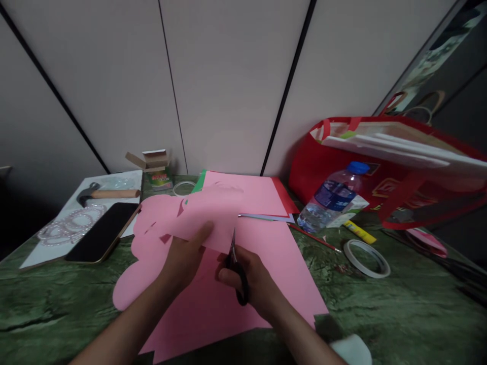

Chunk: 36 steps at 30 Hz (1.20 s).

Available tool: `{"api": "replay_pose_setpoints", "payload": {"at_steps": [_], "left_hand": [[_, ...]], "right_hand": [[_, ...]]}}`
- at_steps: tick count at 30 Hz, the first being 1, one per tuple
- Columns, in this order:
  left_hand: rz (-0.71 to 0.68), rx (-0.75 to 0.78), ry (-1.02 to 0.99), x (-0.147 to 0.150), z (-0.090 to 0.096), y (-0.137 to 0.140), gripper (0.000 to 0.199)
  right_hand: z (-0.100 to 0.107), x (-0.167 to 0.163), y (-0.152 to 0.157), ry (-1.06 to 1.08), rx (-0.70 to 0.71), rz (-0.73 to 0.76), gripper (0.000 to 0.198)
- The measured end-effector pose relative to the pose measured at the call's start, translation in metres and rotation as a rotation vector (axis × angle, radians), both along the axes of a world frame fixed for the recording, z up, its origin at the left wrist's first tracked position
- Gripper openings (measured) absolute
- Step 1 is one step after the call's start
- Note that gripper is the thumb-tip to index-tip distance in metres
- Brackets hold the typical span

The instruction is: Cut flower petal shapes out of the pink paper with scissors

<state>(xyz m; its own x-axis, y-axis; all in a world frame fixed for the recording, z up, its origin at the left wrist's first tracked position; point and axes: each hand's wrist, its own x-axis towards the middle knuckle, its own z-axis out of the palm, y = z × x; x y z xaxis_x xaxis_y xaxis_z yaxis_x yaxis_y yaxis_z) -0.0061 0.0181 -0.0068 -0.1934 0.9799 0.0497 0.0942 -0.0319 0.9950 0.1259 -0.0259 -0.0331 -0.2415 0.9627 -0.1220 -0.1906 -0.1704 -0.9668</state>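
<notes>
My left hand [187, 256] pinches the lower edge of a piece of pink paper [216, 215], with the thumb lying on top. In my right hand [253, 276] is a pair of black-handled scissors [239, 281], its blades pointing up at the right edge of that piece. Whether the blades touch the paper I cannot tell. Beneath both hands a large pink sheet [289, 289] lies on the table. A pink cut-out with a scalloped edge [129, 286] lies to the left, with small pink scraps on it.
At left are a phone [104, 233], a hammer [114, 193], a beaded string [72, 225] and an opened small box [159, 175]. To the right stand a water bottle [331, 197] and a red bag [403, 177]. A tape roll [367, 258], pencil [315, 238] and yellow tube [359, 231] lie nearby.
</notes>
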Motion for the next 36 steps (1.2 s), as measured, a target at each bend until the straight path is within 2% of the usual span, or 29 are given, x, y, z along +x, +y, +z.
{"api": "replay_pose_setpoints", "payload": {"at_steps": [4,9,13,17,20,24,30,36], "left_hand": [[-0.071,-0.042,0.002,-0.002,-0.008,-0.001,0.022],[-0.211,-0.05,0.134,-0.001,-0.003,-0.003,0.034],[-0.26,-0.056,0.141,-0.001,-0.001,-0.003,0.035],[-0.109,-0.074,0.15,-0.004,-0.004,-0.002,0.021],[-0.017,-0.087,0.183,-0.005,-0.005,-0.002,0.025],[-0.041,-0.08,0.201,-0.006,-0.004,-0.002,0.023],[-0.174,-0.016,0.227,-0.009,-0.003,0.0,0.025],[-0.177,-0.043,0.19,-0.008,-0.003,-0.001,0.026]], "right_hand": [[-0.001,-0.001,0.0,0.031,0.031,-0.033,0.024],[-0.002,-0.003,-0.002,0.064,0.077,-0.03,0.008],[0.002,-0.001,0.0,0.072,0.064,-0.045,0.014],[0.008,0.006,0.001,0.047,0.087,0.022,0.028],[0.007,0.008,0.002,0.053,0.056,0.075,0.035],[0.0,0.006,0.002,0.091,0.04,0.102,0.032],[-0.004,0.004,0.002,0.061,0.062,0.043,0.026],[-0.003,0.001,0.001,0.027,0.005,-0.029,0.027]]}}
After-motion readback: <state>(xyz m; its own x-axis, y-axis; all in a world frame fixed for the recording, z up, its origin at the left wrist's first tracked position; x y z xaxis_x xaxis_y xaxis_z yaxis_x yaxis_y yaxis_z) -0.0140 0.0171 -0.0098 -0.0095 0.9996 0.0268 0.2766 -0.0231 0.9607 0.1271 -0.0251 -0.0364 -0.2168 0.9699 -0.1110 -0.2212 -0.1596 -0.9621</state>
